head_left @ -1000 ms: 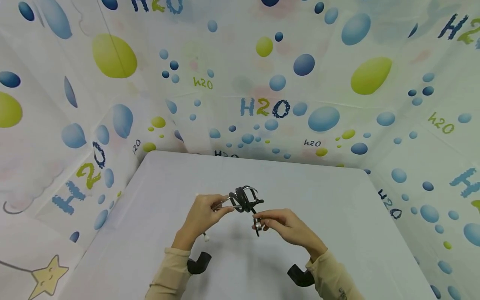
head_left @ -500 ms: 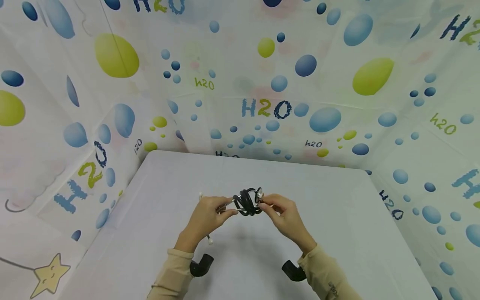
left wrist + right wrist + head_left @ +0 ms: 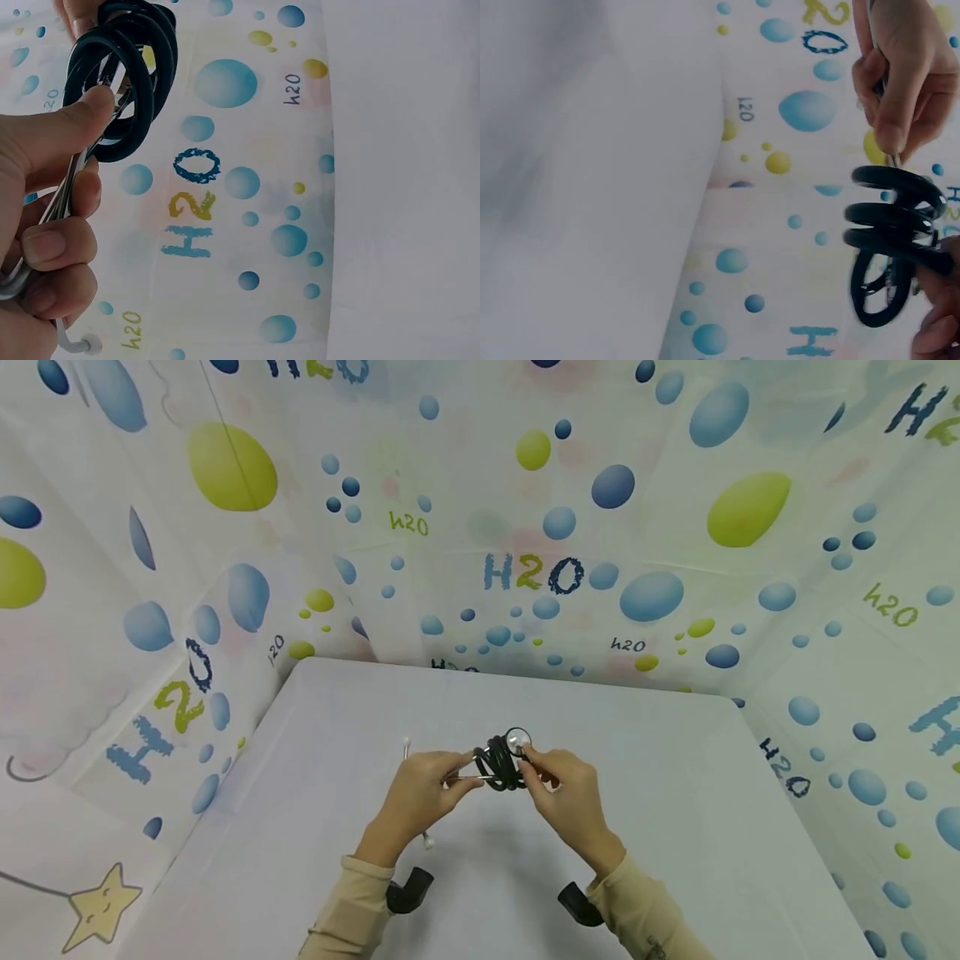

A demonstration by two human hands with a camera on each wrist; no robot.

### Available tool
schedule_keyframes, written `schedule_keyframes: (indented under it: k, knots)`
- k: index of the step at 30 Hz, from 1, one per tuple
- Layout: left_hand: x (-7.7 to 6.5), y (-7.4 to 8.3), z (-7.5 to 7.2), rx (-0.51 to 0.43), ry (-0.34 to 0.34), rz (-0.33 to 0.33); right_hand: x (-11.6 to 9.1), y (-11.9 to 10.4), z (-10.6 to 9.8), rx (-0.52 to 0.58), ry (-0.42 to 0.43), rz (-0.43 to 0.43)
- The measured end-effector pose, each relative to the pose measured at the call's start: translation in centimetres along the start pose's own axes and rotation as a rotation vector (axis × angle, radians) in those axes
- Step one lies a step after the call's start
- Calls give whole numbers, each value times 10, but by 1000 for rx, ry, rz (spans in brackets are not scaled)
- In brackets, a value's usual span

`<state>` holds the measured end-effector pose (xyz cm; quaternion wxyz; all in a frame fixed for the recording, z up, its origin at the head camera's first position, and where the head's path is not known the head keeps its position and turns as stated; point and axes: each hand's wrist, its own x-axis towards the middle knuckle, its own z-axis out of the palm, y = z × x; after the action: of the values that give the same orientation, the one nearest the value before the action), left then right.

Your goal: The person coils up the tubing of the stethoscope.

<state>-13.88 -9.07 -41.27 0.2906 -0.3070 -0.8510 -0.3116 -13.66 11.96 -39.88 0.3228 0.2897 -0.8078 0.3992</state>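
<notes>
A stethoscope with its black tubing [image 3: 498,764] wound in several loops is held above the white table. My left hand [image 3: 420,793] grips its metal ear tubes [image 3: 67,191], the fingers curled round them and the thumb pressing near the coil. White ear tips [image 3: 429,842] stick out past this hand. On the coil's other side, my right hand [image 3: 570,793] pinches the tubing end beside the round silver chestpiece [image 3: 517,741], whose disc faces up toward the head camera. In the right wrist view the coiled loops [image 3: 889,215] lie between both hands.
The white table [image 3: 315,718] spreads beneath both hands. Wall sheets [image 3: 450,468] printed with bubbles and H2O letters enclose its back and sides. A black curved piece [image 3: 410,891] shows at the left wrist, another black piece [image 3: 580,906] at the right.
My right hand has brought the chestpiece from hanging below the coil up to its far right side, and the disc has turned upward. The left hand keeps its grip, shifting slightly right.
</notes>
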Motion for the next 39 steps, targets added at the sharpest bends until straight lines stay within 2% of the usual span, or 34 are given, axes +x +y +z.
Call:
schedule_keyframes:
  k: [4, 10, 15, 18, 21, 25, 28, 39]
  knots:
    - [0, 1, 2, 7, -9, 16, 3, -5, -2, -59, -50, 19]
    - [2, 5, 5, 4, 4, 28, 2, -10, 1, -164, 29, 38]
    - [0, 5, 6, 27, -8, 14, 1, -11, 4, -259, 49, 30]
    - [-1, 4, 5, 44, -1, 5, 1, -10, 5, -273, 59, 43]
    - [-1, 3, 4, 51, -1, -5, 3, -11, 5, -251, -17, 46]
    - [-3, 2, 5, 42, -12, -11, 9, -15, 3, -194, -206, 79]
    - [-6, 1, 6, 32, -1, -5, 13, -15, -1, -186, -287, 111]
    - [-11, -2, 14, -14, -2, -28, 9, -7, -8, -107, -409, 96]
